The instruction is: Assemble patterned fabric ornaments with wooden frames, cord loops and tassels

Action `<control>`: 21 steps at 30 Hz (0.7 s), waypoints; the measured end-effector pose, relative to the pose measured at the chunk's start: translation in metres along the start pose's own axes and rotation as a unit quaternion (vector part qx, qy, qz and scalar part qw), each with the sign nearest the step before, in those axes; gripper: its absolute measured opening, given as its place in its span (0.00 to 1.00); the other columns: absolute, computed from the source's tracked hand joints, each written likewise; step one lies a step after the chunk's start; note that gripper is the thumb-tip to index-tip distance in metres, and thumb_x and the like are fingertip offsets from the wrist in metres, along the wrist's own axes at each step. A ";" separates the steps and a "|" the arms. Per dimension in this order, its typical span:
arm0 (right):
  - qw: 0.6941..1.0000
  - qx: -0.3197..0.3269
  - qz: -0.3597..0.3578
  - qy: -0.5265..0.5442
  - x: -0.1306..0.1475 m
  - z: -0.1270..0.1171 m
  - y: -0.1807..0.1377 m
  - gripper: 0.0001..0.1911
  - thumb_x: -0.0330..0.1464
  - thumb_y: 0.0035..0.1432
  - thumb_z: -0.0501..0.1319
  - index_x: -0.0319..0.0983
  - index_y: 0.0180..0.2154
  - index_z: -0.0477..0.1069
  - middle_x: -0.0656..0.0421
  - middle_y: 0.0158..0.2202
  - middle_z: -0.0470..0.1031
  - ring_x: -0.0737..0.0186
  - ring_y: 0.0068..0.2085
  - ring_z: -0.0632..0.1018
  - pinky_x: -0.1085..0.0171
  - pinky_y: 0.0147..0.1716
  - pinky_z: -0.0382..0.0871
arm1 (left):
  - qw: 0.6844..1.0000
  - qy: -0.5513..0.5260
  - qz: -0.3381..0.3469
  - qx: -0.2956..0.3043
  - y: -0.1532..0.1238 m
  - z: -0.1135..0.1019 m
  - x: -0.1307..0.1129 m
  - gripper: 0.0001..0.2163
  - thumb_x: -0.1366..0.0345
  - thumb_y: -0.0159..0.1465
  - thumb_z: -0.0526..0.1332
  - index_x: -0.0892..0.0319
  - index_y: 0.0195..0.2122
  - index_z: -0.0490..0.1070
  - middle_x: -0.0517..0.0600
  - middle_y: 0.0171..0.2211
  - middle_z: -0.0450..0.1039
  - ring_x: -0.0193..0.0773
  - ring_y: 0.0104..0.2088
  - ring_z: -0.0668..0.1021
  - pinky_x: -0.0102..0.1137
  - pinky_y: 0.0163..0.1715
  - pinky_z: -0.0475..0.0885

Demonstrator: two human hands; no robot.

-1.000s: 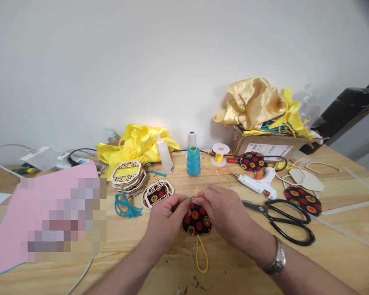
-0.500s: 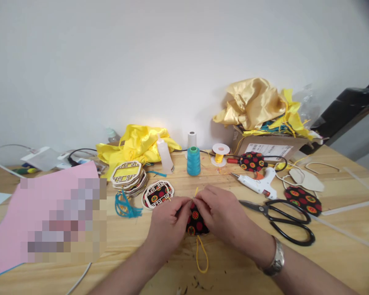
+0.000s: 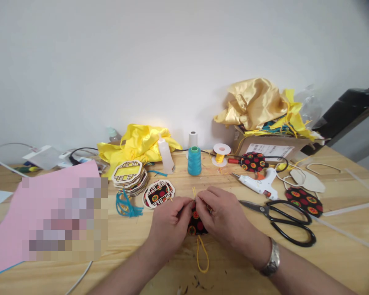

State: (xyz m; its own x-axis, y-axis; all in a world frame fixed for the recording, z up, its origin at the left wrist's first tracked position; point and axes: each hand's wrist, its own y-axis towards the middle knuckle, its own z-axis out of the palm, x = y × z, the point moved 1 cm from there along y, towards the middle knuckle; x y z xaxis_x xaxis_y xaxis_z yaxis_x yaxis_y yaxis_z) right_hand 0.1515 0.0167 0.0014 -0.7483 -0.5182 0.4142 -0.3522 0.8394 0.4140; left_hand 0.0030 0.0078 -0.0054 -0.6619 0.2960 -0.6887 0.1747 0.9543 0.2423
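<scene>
Both hands meet at the middle of the wooden table (image 3: 341, 254). My left hand (image 3: 169, 227) and my right hand (image 3: 223, 217) pinch the top of a small black fabric piece with red and yellow circles (image 3: 197, 223), which is mostly hidden between them. A yellow cord loop (image 3: 202, 258) hangs from its lower edge toward me, and a short yellow cord end (image 3: 194, 191) sticks up above the fingertips. A watch sits on my right wrist.
Black scissors (image 3: 283, 221) and a white glue gun (image 3: 258, 184) lie to the right. A teal thread spool (image 3: 194, 161), framed fabric pieces (image 3: 158, 192), a stack of frames (image 3: 127, 174), a teal tassel (image 3: 126, 205), yellow fabric (image 3: 138, 143) and a cardboard box (image 3: 270, 145) are behind. Pink paper (image 3: 49, 192) lies left.
My hands have closed in over the fabric piece, hiding more of it. The pinch at its top has shifted slightly right and toward me.
</scene>
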 end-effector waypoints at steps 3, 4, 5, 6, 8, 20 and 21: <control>1.000 -0.018 0.004 0.005 0.000 0.001 -0.001 0.11 0.27 0.58 0.54 0.38 0.23 0.67 0.62 0.22 0.65 0.68 0.25 0.65 0.67 0.25 0.53 | 1.000 -0.001 0.003 -0.001 0.000 0.000 -0.001 0.12 0.66 0.63 0.54 0.58 0.27 0.75 0.48 0.23 0.76 0.34 0.24 0.74 0.26 0.27 0.65; 1.000 -0.024 0.005 0.013 0.000 0.001 -0.001 0.12 0.27 0.58 0.54 0.38 0.23 0.67 0.62 0.22 0.65 0.68 0.25 0.65 0.67 0.25 0.53 | 1.000 -0.002 0.003 -0.001 0.000 0.000 -0.001 0.12 0.66 0.63 0.54 0.58 0.27 0.75 0.48 0.23 0.76 0.34 0.24 0.74 0.26 0.27 0.65; 0.999 -0.031 0.007 0.027 0.000 0.001 -0.001 0.12 0.27 0.58 0.55 0.37 0.23 0.67 0.62 0.22 0.65 0.69 0.25 0.65 0.67 0.25 0.54 | 1.000 -0.004 0.002 -0.001 0.000 0.000 -0.001 0.12 0.66 0.63 0.54 0.58 0.27 0.75 0.48 0.23 0.76 0.34 0.24 0.74 0.26 0.27 0.65; 0.998 -0.037 0.011 0.047 0.001 0.001 -0.001 0.12 0.26 0.58 0.55 0.37 0.23 0.68 0.62 0.22 0.66 0.69 0.25 0.65 0.68 0.25 0.54 | 1.000 -0.008 0.001 -0.004 0.000 0.000 -0.001 0.12 0.66 0.63 0.54 0.58 0.28 0.76 0.48 0.24 0.76 0.34 0.25 0.74 0.26 0.27 0.65; 0.993 -0.047 0.028 0.100 0.001 0.001 0.001 0.13 0.26 0.58 0.55 0.37 0.22 0.68 0.63 0.21 0.66 0.69 0.24 0.65 0.69 0.25 0.56 | 1.000 -0.016 -0.002 -0.010 0.000 -0.001 -0.001 0.11 0.66 0.63 0.54 0.57 0.29 0.76 0.47 0.24 0.77 0.34 0.25 0.74 0.26 0.27 0.66; 0.942 -0.065 0.045 0.325 0.003 -0.009 0.007 0.10 0.28 0.59 0.58 0.38 0.27 0.75 0.60 0.27 0.74 0.67 0.29 0.73 0.69 0.30 0.67 | 0.989 -0.117 -0.092 -0.025 0.002 -0.004 -0.003 0.11 0.63 0.59 0.57 0.57 0.24 0.76 0.45 0.19 0.74 0.34 0.22 0.72 0.25 0.24 0.66; 0.942 -0.058 0.033 0.330 0.004 -0.010 0.006 0.10 0.27 0.59 0.58 0.38 0.28 0.75 0.60 0.27 0.74 0.68 0.30 0.73 0.69 0.31 0.67 | 0.985 -0.131 -0.108 -0.024 0.002 -0.005 -0.004 0.11 0.62 0.59 0.58 0.58 0.24 0.76 0.45 0.19 0.74 0.34 0.22 0.72 0.25 0.24 0.66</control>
State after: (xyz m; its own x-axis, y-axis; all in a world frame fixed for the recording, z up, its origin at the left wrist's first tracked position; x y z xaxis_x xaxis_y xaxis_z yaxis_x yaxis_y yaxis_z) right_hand 0.1519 0.0180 0.0143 -0.2406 -0.4862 0.8401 -0.2249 0.8699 0.4390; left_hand 0.0026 0.0088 0.0012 -0.4685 0.0925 -0.8786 0.0120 0.9951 0.0983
